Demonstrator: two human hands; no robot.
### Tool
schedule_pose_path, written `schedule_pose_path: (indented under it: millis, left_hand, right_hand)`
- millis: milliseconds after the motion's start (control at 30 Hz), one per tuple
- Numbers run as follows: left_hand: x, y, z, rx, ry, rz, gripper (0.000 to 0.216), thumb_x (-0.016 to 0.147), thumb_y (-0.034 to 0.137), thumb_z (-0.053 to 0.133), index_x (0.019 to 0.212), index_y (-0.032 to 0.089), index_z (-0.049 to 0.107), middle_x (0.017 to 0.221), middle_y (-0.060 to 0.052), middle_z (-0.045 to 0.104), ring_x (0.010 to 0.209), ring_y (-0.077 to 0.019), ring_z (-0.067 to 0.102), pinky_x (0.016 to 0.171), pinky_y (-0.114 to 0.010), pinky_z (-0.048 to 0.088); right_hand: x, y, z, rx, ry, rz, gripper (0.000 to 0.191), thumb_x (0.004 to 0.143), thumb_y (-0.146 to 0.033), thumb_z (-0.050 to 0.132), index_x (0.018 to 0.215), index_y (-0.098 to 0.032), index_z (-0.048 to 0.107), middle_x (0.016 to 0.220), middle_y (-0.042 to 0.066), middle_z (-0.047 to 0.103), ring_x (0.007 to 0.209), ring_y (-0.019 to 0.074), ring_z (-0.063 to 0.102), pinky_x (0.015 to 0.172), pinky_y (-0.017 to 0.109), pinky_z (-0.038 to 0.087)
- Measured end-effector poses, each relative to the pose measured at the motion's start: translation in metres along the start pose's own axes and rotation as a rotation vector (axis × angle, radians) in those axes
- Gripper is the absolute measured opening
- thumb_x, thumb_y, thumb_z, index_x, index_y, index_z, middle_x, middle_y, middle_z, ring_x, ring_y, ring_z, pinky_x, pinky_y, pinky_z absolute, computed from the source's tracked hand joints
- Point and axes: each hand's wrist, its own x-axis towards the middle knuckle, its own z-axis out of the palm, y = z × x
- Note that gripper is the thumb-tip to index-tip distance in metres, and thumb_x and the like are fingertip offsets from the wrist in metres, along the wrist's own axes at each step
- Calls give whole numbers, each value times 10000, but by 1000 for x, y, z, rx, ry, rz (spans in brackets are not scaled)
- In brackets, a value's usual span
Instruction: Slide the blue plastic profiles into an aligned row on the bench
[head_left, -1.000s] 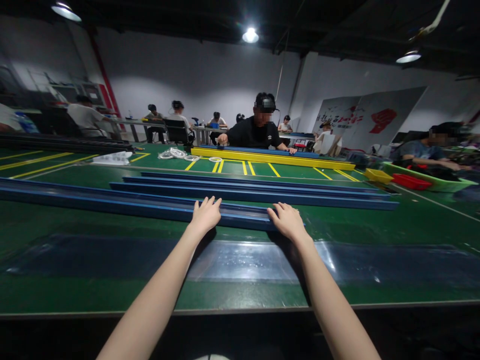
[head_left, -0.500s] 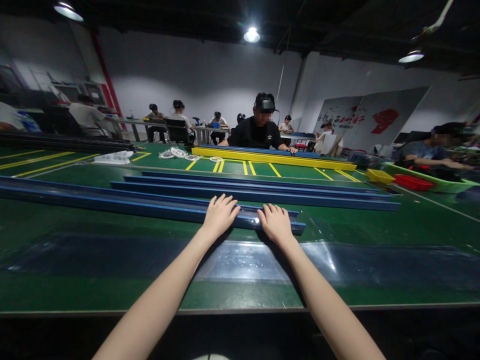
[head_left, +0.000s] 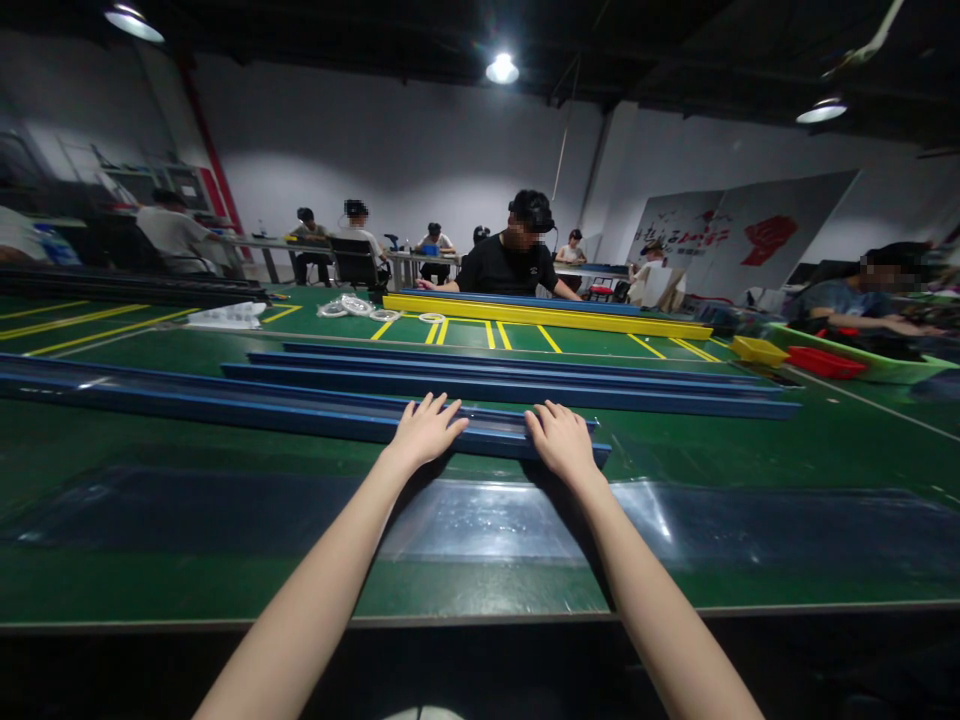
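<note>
A long blue rail (head_left: 247, 408) lies across the green table (head_left: 150, 470), running from the far left to its right end near the middle. My left hand (head_left: 424, 432) rests flat on top of it, fingers stretched out. My right hand (head_left: 561, 440) lies flat on the rail close to its right end, fingers out too. Neither hand grips anything. A strip of clear film (head_left: 487, 520) lies on the table in front of the rail, under my forearms.
Two more blue rails (head_left: 510, 385) lie behind. A yellow rail (head_left: 547, 317) lies at the far edge, where a person in black (head_left: 514, 262) sits. Tape rolls (head_left: 352, 305), a yellow bin (head_left: 757, 350) and a red bin (head_left: 823, 362) stand farther off. Other people sit at tables beyond.
My hands came together along the rail half a second ago, then spread a little apart again. The rail looks unmoved. The person opposite has turned their head.
</note>
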Motion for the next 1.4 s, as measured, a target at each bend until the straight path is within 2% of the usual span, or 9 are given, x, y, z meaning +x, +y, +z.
schedule_pose_path:
  millis: [133,267,433,500,633,833,1067,1233,1400]
  left_hand:
    - [1,-11,-6,-6,-100,-127,490,863,414,220,1322,252,273,1412,-49,185,1296,-250,126,1011,-484,155]
    - [1,-14,-6,10,-51,-175,460,855,334,261,1297,231,329,1399,-66,228,1286,-254,173,1000,-497,186]
    - [0,-1,-1,15,127,2,421,819,181,324,1217,244,449,1354,-31,337,1256,-193,265,1011,-385,243]
    - [0,8,1,-26,173,75,384,856,245,301,1204,240,463,1319,-21,395,1233,-172,309,1008,-353,258]
    - [-1,19,9,-18,215,131,425,869,438,271,1208,256,451,1301,-14,420,1247,-201,282,1011,-424,226]
    - [0,16,16,36,157,126,493,853,508,248,1268,273,370,1360,-27,328,1262,-220,247,1009,-434,204]
    - [-1,3,2,-10,-3,54,511,846,520,233,1298,292,311,1397,-17,239,1292,-218,161,1022,-442,156]
    - [2,-13,-5,-18,-136,-36,509,857,475,216,1328,287,238,1417,-5,147,1304,-226,92,1026,-474,111]
    - [1,-18,-9,-25,-121,-83,463,870,387,242,1315,267,281,1416,-9,167,1302,-220,113,1025,-480,126]
  right_hand:
    - [1,6,-4,-23,4,46,422,868,-403,235,1044,-182,548,1150,88,541,1064,193,451,846,311,300]
    - [-1,5,-6,-51,-55,51,383,859,-387,262,939,-178,574,1014,88,604,964,209,507,783,313,324]
    - [-2,-2,-2,-67,-41,38,415,877,-372,210,922,-171,570,999,97,603,961,216,500,795,327,301]
    - [-3,-5,0,-68,-38,34,425,879,-375,199,944,-167,564,1020,111,591,979,214,487,805,329,289]
    - [-5,-9,3,-65,-11,23,444,880,-384,186,984,-154,552,1046,129,574,1007,219,462,820,339,274]
    - [-6,-11,3,-38,9,-2,460,875,-408,199,1018,-139,544,1089,127,560,1033,221,449,841,341,277]
    - [-1,-4,2,-3,0,-24,455,875,-405,215,1072,-153,539,1192,104,511,1109,198,410,876,307,280]
    - [0,3,-3,-4,-3,57,451,876,-405,202,1014,-176,565,1109,90,564,1047,196,462,839,309,306]
    - [0,5,-3,-22,-44,99,456,870,-419,208,932,-172,587,1013,92,605,978,211,498,798,322,314]
